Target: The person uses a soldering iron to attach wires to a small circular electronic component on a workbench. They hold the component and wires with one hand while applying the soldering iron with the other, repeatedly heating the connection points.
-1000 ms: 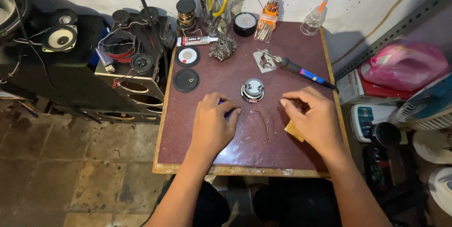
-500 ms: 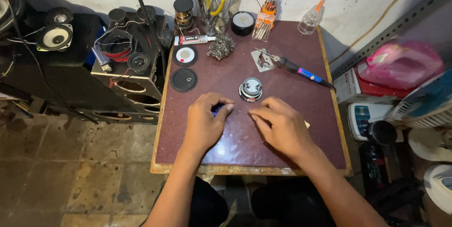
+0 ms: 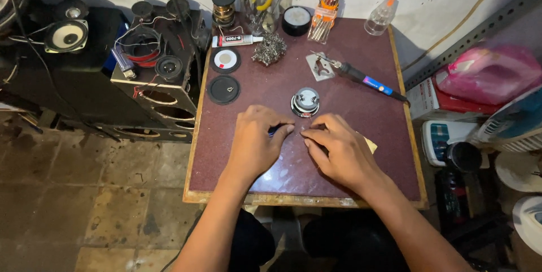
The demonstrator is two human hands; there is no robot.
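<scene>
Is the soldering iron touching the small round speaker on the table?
Apart. The head view shows bare tabletop between the soldering iron and the small round speaker.

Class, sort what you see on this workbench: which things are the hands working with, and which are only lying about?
In hand:
left hand, pinching a small blue-tipped thing
right hand, fingertips meeting the left
small round silver speaker driver, just beyond the fingertips

Lying about:
blue-handled soldering iron
two flat black round discs
white glue tube
tangled grey metal-wool ball

We see a white glue tube point(image 3: 237, 40) with a red-and-black label lying at the far edge of the surface point(image 3: 339, 176). Right of the surface, a red-and-white box point(image 3: 429, 98) sits under a pink bag point(image 3: 490, 73).
</scene>
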